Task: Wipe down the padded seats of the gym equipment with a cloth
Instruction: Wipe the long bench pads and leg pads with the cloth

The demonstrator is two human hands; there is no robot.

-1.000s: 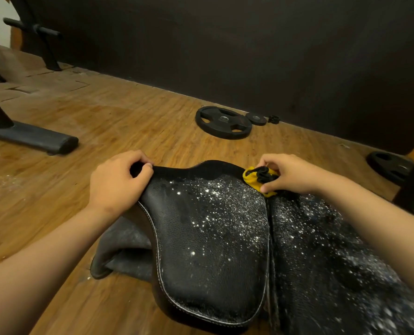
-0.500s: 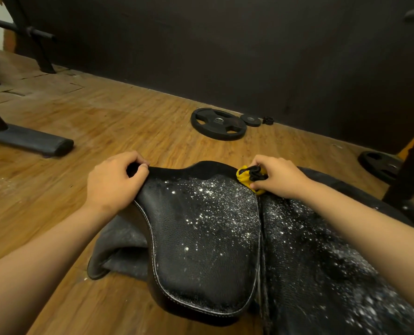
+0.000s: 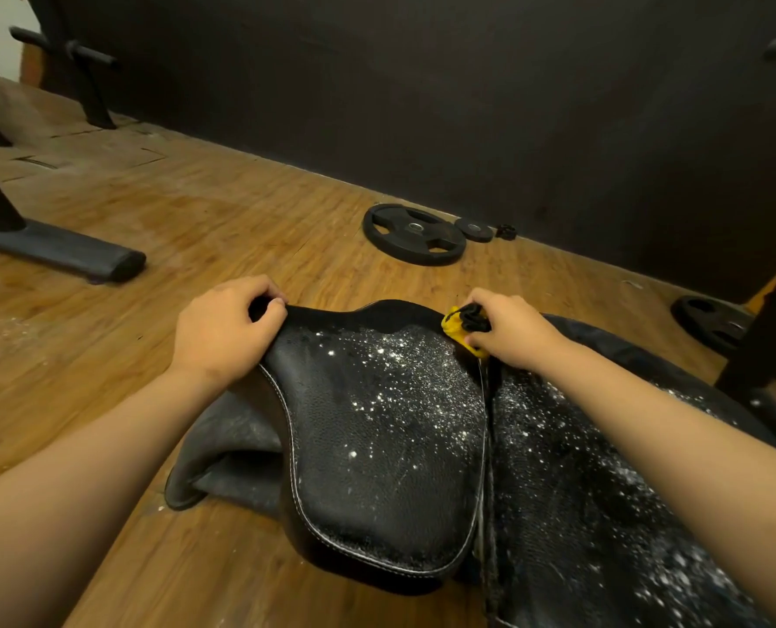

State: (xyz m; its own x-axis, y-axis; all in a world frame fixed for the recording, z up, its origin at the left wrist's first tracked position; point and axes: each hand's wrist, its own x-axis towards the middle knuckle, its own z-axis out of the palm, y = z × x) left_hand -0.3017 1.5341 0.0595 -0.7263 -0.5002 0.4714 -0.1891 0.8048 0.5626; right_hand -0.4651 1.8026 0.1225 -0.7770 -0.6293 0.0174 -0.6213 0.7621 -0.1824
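My left hand [image 3: 225, 328] curls over the far left corner of the black padded seat [image 3: 377, 446], gripping its edge. My right hand [image 3: 510, 330] clutches a bunched yellow-and-black cloth [image 3: 453, 327] against the seat's far right corner, beside the adjoining pad [image 3: 581, 491]. White specks cover both pads.

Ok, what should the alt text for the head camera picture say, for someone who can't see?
A person's right grip holds a yellow cloth at the far edge of a white-speckled black seat, while the left grip holds its left corner. Plates lie on the floor behind.
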